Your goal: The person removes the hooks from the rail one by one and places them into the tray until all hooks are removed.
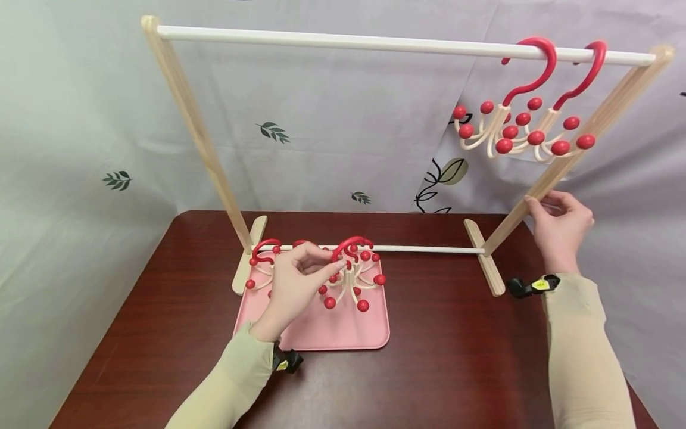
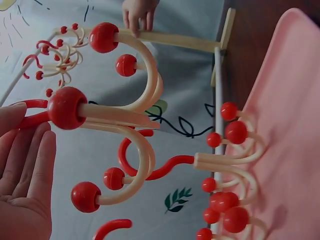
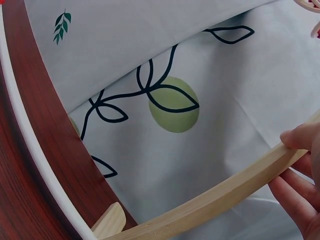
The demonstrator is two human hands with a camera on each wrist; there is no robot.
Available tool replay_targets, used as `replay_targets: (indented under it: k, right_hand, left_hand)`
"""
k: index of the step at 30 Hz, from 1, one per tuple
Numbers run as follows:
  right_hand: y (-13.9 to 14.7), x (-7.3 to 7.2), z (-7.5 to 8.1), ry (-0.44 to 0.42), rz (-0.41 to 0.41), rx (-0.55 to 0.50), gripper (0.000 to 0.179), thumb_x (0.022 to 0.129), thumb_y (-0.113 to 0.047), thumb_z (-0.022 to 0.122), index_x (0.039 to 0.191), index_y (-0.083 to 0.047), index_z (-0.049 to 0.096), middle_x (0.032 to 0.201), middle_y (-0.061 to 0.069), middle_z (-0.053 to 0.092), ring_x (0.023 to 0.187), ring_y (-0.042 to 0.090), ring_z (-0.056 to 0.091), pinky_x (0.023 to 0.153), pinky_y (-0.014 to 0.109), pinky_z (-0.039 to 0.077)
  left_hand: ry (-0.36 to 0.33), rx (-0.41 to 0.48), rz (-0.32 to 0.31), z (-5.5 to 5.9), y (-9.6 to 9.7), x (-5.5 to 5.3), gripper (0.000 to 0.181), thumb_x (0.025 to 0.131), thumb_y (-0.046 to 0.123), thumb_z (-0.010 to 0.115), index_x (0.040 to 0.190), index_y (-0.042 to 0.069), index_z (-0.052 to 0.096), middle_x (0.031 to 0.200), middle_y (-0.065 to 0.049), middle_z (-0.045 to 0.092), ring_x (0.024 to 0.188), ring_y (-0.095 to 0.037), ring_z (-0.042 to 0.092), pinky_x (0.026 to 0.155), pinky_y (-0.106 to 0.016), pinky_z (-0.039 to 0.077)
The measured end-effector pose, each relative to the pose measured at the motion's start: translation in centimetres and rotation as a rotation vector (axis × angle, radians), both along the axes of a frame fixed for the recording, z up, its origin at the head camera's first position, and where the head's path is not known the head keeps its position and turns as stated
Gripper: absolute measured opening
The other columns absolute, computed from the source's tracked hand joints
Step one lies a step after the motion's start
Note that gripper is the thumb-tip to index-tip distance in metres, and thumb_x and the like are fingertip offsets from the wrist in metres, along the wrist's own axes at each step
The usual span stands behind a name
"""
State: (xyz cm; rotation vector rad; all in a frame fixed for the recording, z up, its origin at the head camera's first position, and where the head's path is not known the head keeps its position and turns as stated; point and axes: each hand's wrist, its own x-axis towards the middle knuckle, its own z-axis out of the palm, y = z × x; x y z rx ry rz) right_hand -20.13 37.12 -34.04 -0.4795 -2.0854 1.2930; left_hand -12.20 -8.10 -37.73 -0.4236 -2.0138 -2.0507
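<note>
My left hand (image 1: 297, 277) pinches the red hook of a wooden hanger (image 2: 120, 114) between thumb and fingers. Several curved arms tipped with red balls spread from this hanger, which is held above the pink tray (image 1: 343, 333). More hangers of the same kind lie on the tray, one with its red hook (image 2: 175, 162) turned toward the rack; in the head view my left hand partly covers them. At the right side, my right hand (image 1: 563, 229) grips the wooden post (image 3: 210, 196) of the rack, thumb on one face and fingers on the other.
The rack's white top bar (image 1: 332, 40) carries two hangers by red hooks (image 1: 551, 62) near its right end. A lower white bar (image 1: 429, 249) joins the wooden feet (image 1: 485, 259) on the dark red-brown table (image 1: 439, 357). A patterned cloth (image 1: 332, 167) hangs behind.
</note>
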Motion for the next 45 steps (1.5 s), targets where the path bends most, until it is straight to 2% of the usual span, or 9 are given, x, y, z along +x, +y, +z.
replay_targets:
  k: [1, 5, 8, 12, 18, 26, 34, 40, 45]
  right_hand:
    - [0.0, 0.0, 0.0, -0.001, 0.0, 0.003, 0.033, 0.087, -0.025, 0.082, 0.116, -0.009, 0.076, 0.091, -0.013, 0.069, 0.08, -0.001, 0.067, 0.068, 0.009, 0.052]
    - [0.0, 0.0, -0.1, -0.004, -0.003, 0.012, 0.034, 0.087, -0.027, 0.082, 0.116, -0.009, 0.077, 0.09, -0.014, 0.069, 0.079, -0.002, 0.067, 0.069, 0.009, 0.051]
    - [0.0, 0.1, -0.1, -0.009, -0.009, 0.017, 0.035, 0.087, -0.028, 0.082, 0.116, -0.01, 0.077, 0.09, -0.015, 0.069, 0.079, -0.003, 0.067, 0.069, 0.01, 0.051]
    - [0.1, 0.0, -0.2, -0.009, -0.014, 0.026, 0.035, 0.087, -0.028, 0.082, 0.116, -0.01, 0.077, 0.09, -0.014, 0.069, 0.079, -0.003, 0.067, 0.069, 0.009, 0.051]
    - [0.2, -0.1, -0.2, -0.014, -0.014, 0.023, 0.035, 0.087, -0.028, 0.082, 0.117, -0.011, 0.077, 0.093, -0.012, 0.07, 0.08, -0.002, 0.067, 0.069, 0.009, 0.051]
    - [0.1, -0.1, -0.1, -0.012, -0.019, 0.03, 0.035, 0.087, -0.028, 0.082, 0.117, -0.01, 0.077, 0.092, -0.013, 0.07, 0.079, -0.002, 0.067, 0.068, 0.009, 0.051]
    - [0.1, -0.1, -0.1, -0.007, -0.014, 0.034, 0.035, 0.087, -0.028, 0.082, 0.116, -0.01, 0.077, 0.092, -0.013, 0.07, 0.079, -0.002, 0.067, 0.069, 0.009, 0.051]
    - [0.1, -0.1, -0.1, -0.006, -0.014, 0.035, 0.035, 0.087, -0.028, 0.082, 0.117, -0.01, 0.077, 0.092, -0.013, 0.07, 0.079, -0.002, 0.067, 0.069, 0.009, 0.051]
    - [0.1, -0.1, -0.1, -0.005, -0.016, 0.035, 0.035, 0.087, -0.028, 0.082, 0.116, -0.01, 0.077, 0.092, -0.013, 0.07, 0.078, -0.002, 0.067, 0.068, 0.009, 0.051]
  left_hand:
    - [-0.012, 0.001, -0.012, -0.2, 0.0, 0.2, 0.017, 0.08, 0.001, 0.086, 0.093, 0.002, 0.075, 0.091, -0.008, 0.076, 0.081, -0.027, 0.076, 0.066, -0.034, 0.063]
    - [-0.058, -0.004, -0.056, -0.9, -0.2, 1.2, 0.018, 0.081, 0.0, 0.085, 0.094, 0.001, 0.074, 0.093, -0.01, 0.074, 0.084, -0.029, 0.075, 0.068, -0.034, 0.063]
    - [-0.076, -0.028, -0.078, -1.6, -0.3, 1.7, 0.018, 0.081, 0.002, 0.086, 0.095, 0.002, 0.074, 0.094, -0.009, 0.074, 0.085, -0.026, 0.075, 0.079, -0.037, 0.061]
    - [-0.091, -0.055, -0.097, -2.5, -0.4, 2.2, 0.018, 0.081, 0.005, 0.087, 0.094, 0.005, 0.074, 0.09, -0.006, 0.075, 0.084, -0.024, 0.075, 0.078, -0.037, 0.062]
    - [-0.131, -0.041, -0.136, -3.8, -0.3, 2.7, 0.017, 0.081, 0.002, 0.086, 0.092, 0.002, 0.073, 0.089, -0.008, 0.075, 0.084, -0.024, 0.075, 0.078, -0.037, 0.062]
    - [-0.178, -0.002, -0.2, -4.9, 0.4, 2.7, 0.017, 0.081, -0.001, 0.085, 0.093, -0.002, 0.073, 0.092, -0.014, 0.075, 0.086, -0.025, 0.075, 0.078, -0.038, 0.061]
    - [-0.212, -0.024, -0.211, -5.7, 0.7, 2.4, 0.018, 0.081, 0.003, 0.086, 0.094, 0.002, 0.074, 0.095, -0.012, 0.076, 0.087, -0.026, 0.075, 0.08, -0.037, 0.061]
    - [-0.225, 0.001, -0.234, -6.4, 1.0, 2.2, 0.018, 0.082, 0.002, 0.085, 0.095, -0.002, 0.072, 0.094, -0.013, 0.076, 0.087, -0.029, 0.075, 0.078, -0.039, 0.061]
    - [-0.256, 0.02, -0.234, -6.4, 1.2, 2.2, 0.018, 0.082, -0.002, 0.084, 0.095, -0.003, 0.071, 0.094, -0.014, 0.076, 0.086, -0.028, 0.076, 0.077, -0.039, 0.062]
